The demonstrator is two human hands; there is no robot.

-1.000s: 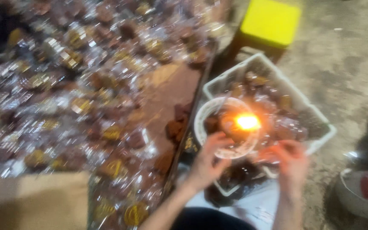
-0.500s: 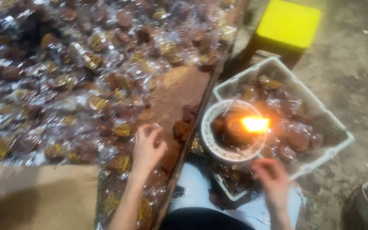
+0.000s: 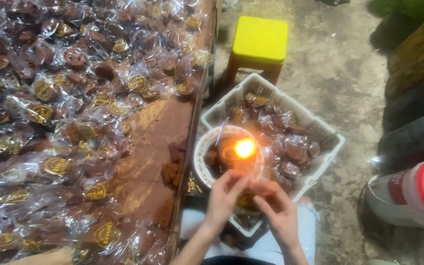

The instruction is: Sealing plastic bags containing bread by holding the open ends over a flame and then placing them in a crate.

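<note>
Both hands, left hand (image 3: 225, 192) and right hand (image 3: 277, 208), pinch one wrapped sweet (image 3: 246, 199) between closed fingers, just below the flame (image 3: 245, 147) in the white bowl (image 3: 202, 152). Off the tabletop's (image 3: 148, 142) right edge, over the white basket (image 3: 320, 128).

Clear-wrapped brown cakes with round gold labels, on the bench and in a white basket.

The bench (image 3: 148, 147) carries a dense spread of clear plastic packets (image 3: 74, 88), each holding a dark brown round cake and bearing a round gold-and-dark label (image 3: 57, 166); they cover its left and upper parts, overlapping and at mixed angles. More of the same packets (image 3: 290, 142) fill the white lattice basket (image 3: 330, 135) just right of the bench, labels mostly hidden. One packet (image 3: 246, 200) with a gold label sits between the left hand (image 3: 224, 196) and right hand (image 3: 278, 211), just below a small flame. At the right edge stands a white bag (image 3: 393, 194) with a dark red patch.
</note>
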